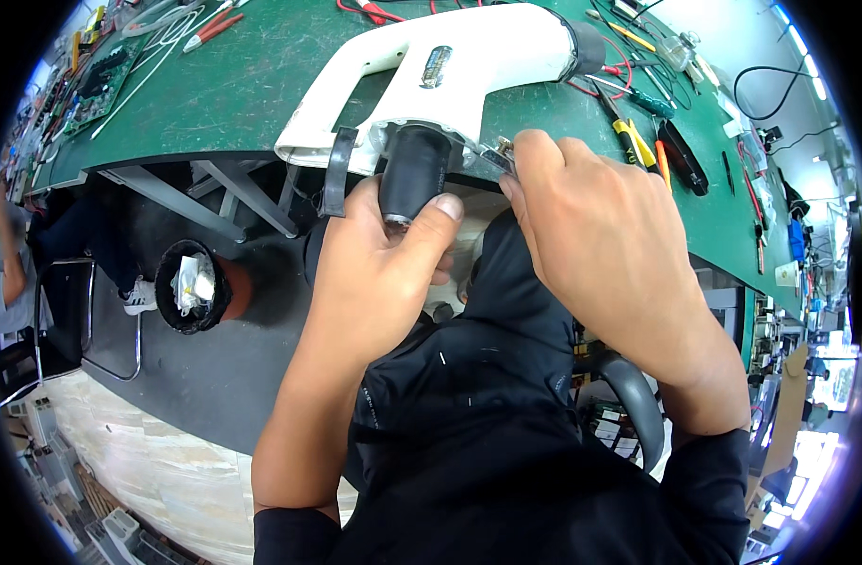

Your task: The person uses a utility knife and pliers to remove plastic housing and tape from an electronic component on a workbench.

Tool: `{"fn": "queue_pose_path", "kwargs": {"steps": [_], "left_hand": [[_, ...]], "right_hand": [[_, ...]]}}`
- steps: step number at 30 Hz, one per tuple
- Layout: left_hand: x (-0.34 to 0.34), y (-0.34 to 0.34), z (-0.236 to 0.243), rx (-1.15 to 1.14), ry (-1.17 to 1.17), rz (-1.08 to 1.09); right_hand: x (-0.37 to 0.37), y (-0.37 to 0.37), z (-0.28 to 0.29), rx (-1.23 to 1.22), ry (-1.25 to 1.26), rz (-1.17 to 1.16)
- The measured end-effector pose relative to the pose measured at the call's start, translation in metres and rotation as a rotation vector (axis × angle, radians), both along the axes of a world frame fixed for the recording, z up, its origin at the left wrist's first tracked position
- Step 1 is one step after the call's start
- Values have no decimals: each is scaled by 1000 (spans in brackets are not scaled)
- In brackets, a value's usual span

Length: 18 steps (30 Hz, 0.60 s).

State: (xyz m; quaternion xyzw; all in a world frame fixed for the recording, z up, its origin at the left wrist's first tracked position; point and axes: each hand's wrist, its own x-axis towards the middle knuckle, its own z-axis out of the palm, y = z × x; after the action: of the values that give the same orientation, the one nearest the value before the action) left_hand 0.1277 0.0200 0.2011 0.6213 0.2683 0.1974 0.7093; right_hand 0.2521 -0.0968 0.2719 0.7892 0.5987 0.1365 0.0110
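Observation:
A white handheld device [450, 61] with a loop handle and a dark nozzle lies on the green bench near its front edge. Out of its open near end comes a black cylinder [414, 174]. My left hand [374, 273] is closed round the lower end of this cylinder, thumb on its right side. A black curved strip [337, 174] hangs beside it on the left. My right hand [605, 226] is closed in a pinch on a small metal tool [497, 158] whose tip meets the device's open rim. Its kind is mostly hidden by the fingers.
On the bench's right lie a green-handled screwdriver [652, 104], yellow-and-black pliers [627, 139] and a black open case [683, 155]. Red-handled pliers [212, 31] and a circuit board [101, 85] lie left. A lined bin [188, 287] stands below; a seated person [82, 226] is at far left.

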Motion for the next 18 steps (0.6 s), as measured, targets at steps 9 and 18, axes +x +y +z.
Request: {"fn": "queue_pose_path", "kwargs": {"steps": [9, 18], "left_hand": [[-1, 2, -4, -52, 7, -27], [2, 2, 1, -222, -40, 10]], "right_hand": [[-6, 15, 24, -159, -150, 63], [-8, 22, 38, -294, -341, 130]]}}
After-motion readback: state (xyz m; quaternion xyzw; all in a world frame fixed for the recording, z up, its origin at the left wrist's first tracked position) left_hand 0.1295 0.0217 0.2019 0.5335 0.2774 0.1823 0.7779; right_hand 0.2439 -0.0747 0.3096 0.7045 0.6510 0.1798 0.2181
